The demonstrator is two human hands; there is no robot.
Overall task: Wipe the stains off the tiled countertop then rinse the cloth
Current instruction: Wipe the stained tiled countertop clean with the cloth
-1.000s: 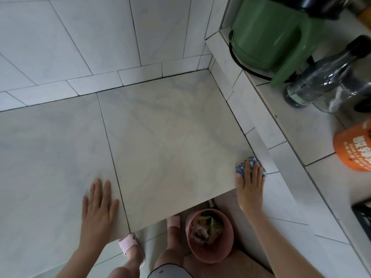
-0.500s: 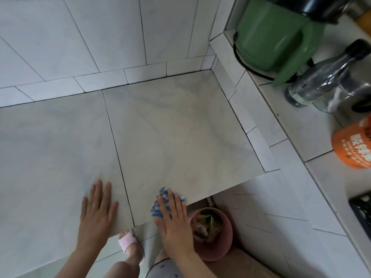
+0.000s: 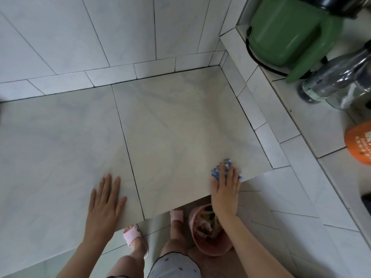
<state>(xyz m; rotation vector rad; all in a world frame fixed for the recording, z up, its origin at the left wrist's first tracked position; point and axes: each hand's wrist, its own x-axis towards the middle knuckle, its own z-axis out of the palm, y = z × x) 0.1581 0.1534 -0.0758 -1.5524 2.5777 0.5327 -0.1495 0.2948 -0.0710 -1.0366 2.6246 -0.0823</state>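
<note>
The pale marbled tiled countertop (image 3: 170, 125) fills the middle of the view. Near its front edge on the right, my right hand (image 3: 225, 187) presses flat on a blue and white cloth (image 3: 225, 164); only the cloth's far edge shows past my fingers. My left hand (image 3: 105, 203) rests flat on the counter at the front left, fingers apart, holding nothing. I cannot make out distinct stains on the tile.
A raised tiled ledge (image 3: 313, 125) on the right carries a green appliance (image 3: 285, 33), a clear bottle (image 3: 333, 79) and an orange container (image 3: 359, 145). Tiled wall stands behind. Below the counter edge sit a pink bin (image 3: 208, 235) and my feet in pink slippers (image 3: 133, 235).
My right hand slid the cloth left along the front edge, then back to the right. My left hand stayed flat in place.
</note>
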